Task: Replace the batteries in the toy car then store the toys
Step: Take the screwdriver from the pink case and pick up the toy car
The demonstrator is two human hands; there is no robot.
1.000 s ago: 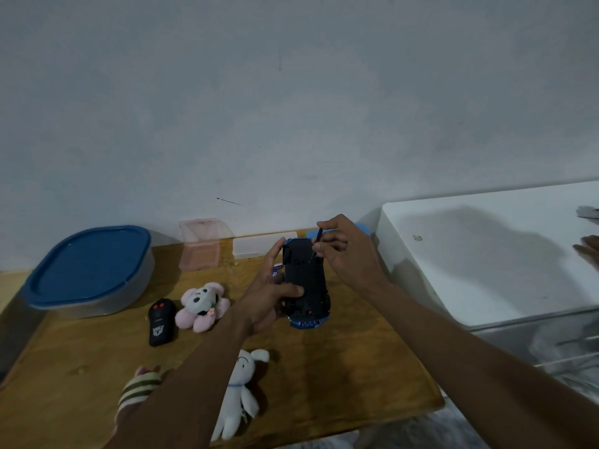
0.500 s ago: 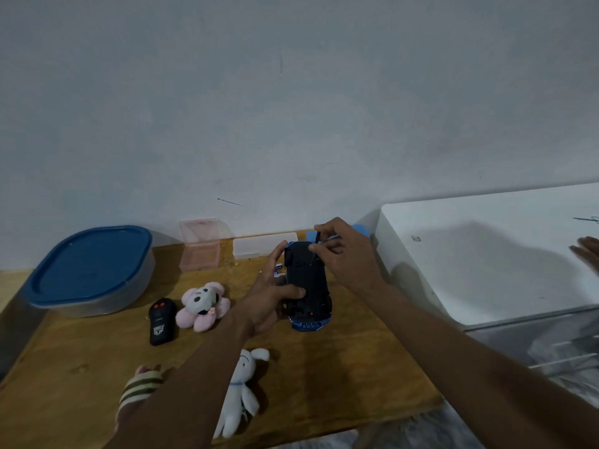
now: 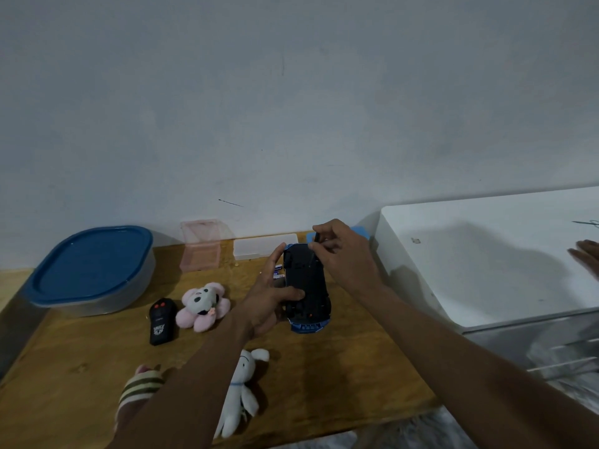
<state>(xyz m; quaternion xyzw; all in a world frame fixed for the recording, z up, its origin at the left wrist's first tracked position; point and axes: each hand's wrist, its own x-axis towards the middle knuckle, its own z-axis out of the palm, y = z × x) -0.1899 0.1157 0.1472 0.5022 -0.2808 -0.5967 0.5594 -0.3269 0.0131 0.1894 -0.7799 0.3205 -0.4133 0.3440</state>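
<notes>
Hardly anything has moved in the last second: the car (image 3: 306,286) stays belly-up over the table (image 3: 324,377), and the right hand (image 3: 340,251) has only resettled at its far end. Far left sits the lidded box (image 3: 94,264). Now the left hand (image 3: 269,296) grips the car's side, thumb across the underside. Remote (image 3: 161,320) and pink plush (image 3: 202,304) lie to the left. The right hand pinches a screwdriver (image 3: 317,238) against the chassis.

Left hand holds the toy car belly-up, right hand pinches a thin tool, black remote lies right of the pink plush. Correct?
No: the head view shows the black remote left of the pink plush. The left hand does hold the toy car belly-up, and the right hand does pinch a thin tool.
</notes>
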